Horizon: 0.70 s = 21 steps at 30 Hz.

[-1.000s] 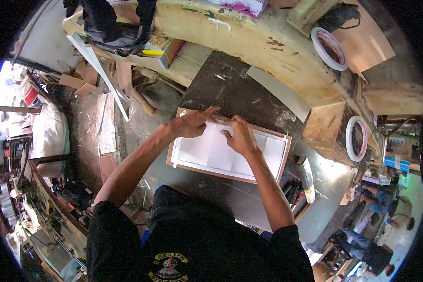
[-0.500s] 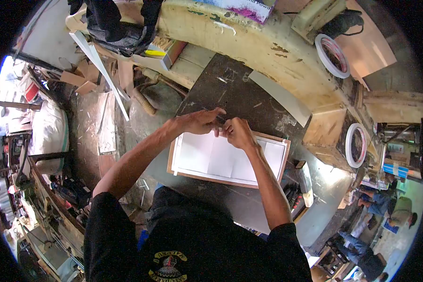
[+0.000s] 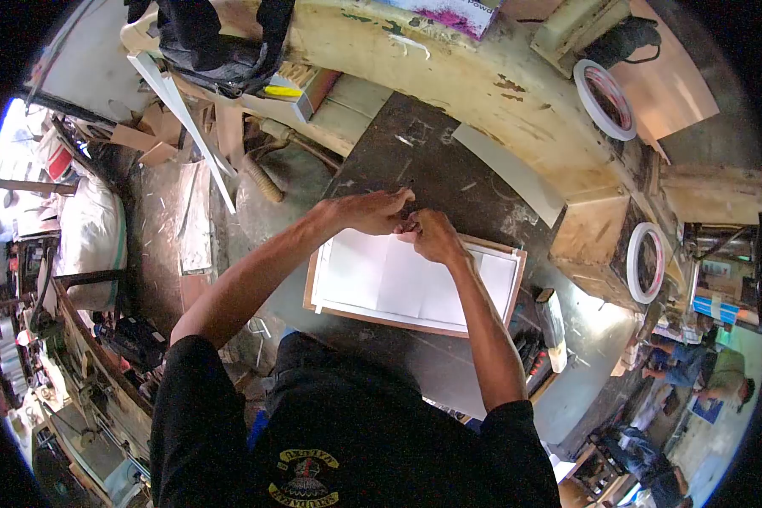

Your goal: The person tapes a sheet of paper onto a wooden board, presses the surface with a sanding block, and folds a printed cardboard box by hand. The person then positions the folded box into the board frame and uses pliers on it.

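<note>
A shallow brown-rimmed tray or frame with a white, creased lining (image 3: 381, 284) lies on the dark worktable in front of me. Above its far edge my two hands meet, fingertips nearly touching. My left hand (image 3: 371, 212) is curled, its index finger bent outward. My right hand (image 3: 436, 237) is closed in a pinch just beside it. Between them there may be a small dark thing, too small and hidden to name. A dark line runs along the inside of the lining's border.
A long pale strip (image 3: 508, 172) lies on the table's far right side. Rolls of white tape (image 3: 645, 262) hang or stand on the yellowish machine body. A block-shaped tool (image 3: 551, 330) sits right of the tray. Left are a hose (image 3: 262, 176) and white strips (image 3: 182, 127). Other people (image 3: 711, 381) sit far right.
Both hands have shifted slightly right and stay close together. My left index finger is raised a little more. The tray keeps its place on the table.
</note>
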Tool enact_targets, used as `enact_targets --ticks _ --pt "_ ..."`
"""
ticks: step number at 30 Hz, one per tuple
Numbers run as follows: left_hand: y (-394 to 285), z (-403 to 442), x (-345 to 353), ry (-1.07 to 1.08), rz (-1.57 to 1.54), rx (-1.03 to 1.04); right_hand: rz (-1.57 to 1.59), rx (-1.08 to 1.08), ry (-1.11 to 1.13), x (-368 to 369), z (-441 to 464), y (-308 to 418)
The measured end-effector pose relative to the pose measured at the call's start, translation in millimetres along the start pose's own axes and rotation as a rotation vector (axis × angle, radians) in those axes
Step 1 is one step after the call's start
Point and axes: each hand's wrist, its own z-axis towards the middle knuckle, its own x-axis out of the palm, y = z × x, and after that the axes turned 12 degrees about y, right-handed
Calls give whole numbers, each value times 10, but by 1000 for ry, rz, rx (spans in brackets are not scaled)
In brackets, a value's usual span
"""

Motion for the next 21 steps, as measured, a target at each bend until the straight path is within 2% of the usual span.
enact_targets --ticks 2,3,6,8,11,12,13,15,17,19,21 --pt "-103 12 -92 120 -6 -127 32 -8 13 -45 -59 70" --pt "-53 35 -84 120 -6 -127 46 -22 1 -52 -85 91" --pt "170 147 -5 102 76 -32 56 -56 -3 -56 -72 72" --pt "256 166 -17 61 104 133 50 -85 3 -84 -48 49" --pt "9 33 -109 50 17 27 34 -69 74 -117 -70 -6" --pt "130 112 -75 45 23 21 66 -87 53 -81 -43 -59" --pt "374 253 20 145 19 85 99 -106 33 -55 -32 -87" --pt "422 223 -28 240 24 142 114 -61 31 -78 -64 -19" --pt "30 -47 -194 247 196 -220 128 -17 30 -76 -70 -34" --pt "63 -105 -182 219 194 -212 -10 -75 -15 -40 -36 -73" --pt "110 -127 -124 184 -12 -76 -12 -61 7 -34 -48 -51"
